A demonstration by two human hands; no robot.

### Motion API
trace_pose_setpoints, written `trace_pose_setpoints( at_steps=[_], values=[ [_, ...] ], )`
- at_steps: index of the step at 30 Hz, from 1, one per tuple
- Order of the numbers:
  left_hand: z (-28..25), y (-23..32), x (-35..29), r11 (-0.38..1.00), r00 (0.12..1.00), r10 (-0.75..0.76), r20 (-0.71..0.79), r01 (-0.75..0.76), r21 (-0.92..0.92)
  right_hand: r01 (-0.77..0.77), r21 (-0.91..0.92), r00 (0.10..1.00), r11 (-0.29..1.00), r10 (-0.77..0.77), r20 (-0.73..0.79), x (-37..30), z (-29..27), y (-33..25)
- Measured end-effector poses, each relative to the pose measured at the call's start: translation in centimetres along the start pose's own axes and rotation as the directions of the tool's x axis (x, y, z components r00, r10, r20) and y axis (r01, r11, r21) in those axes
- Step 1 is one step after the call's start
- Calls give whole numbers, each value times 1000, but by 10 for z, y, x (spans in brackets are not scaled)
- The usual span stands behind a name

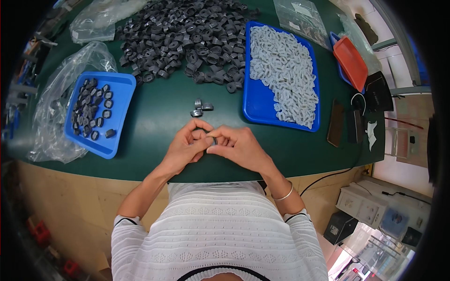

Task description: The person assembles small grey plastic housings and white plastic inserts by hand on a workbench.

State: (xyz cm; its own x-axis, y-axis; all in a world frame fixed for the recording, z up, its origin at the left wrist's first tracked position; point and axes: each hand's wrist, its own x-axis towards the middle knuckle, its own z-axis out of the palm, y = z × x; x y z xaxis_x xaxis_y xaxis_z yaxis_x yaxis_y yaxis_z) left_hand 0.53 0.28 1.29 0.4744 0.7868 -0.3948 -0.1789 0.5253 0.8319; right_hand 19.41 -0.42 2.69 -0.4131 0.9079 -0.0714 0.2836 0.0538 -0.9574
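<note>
Both hands meet close to the table's near edge, fingertips together around a small dark grey plastic ring [214,141]. My left hand [185,147] pinches it from the left with thumb and fingers. My right hand [243,149] grips it from the right, fingers curled. Most of the ring is hidden by the fingers, so I cannot tell whether a pale part sits inside it. Just beyond the hands, several loose dark grey rings [197,113] lie in a small group on the green table [159,105].
A big heap of dark grey rings [187,35] covers the far middle. The left blue tray [118,105] holds dark pieces, some pale-centred; the right blue tray [258,100] holds small whitish plastic parts. Plastic bags [51,117], a phone [335,122] and a red tray [350,63] lie around.
</note>
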Motion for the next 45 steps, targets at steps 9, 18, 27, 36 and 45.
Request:
trace_pose_setpoints(
  at_steps=[9, 18, 27, 36, 45],
  values=[
    [-11, -11, 7, 957, 994, 66, -82, -86, -278, -160, 199, 973, 967, 188, -131, 23, 17, 4],
    [-11, -12, 10, 974, 984, 104, -145, -131, -187, -110, -78, 951, 991, 83, -297, 30, 28, -12],
    [-25, 3, 12, 953, 995, 60, -83, -81, -291, 3, -241, 941, 970, -85, -328, 32, -16, -8],
    [-50, 21, 23, 908, 910, 337, -240, -247, 339, -105, -828, 864, 551, -361, -350, 75, -101, 39],
    [-39, 0, 29, 231, 784, 615, 86, -283, 931, -72, 55, 942, 996, 86, -325, 36, -47, 4]
  ],
)
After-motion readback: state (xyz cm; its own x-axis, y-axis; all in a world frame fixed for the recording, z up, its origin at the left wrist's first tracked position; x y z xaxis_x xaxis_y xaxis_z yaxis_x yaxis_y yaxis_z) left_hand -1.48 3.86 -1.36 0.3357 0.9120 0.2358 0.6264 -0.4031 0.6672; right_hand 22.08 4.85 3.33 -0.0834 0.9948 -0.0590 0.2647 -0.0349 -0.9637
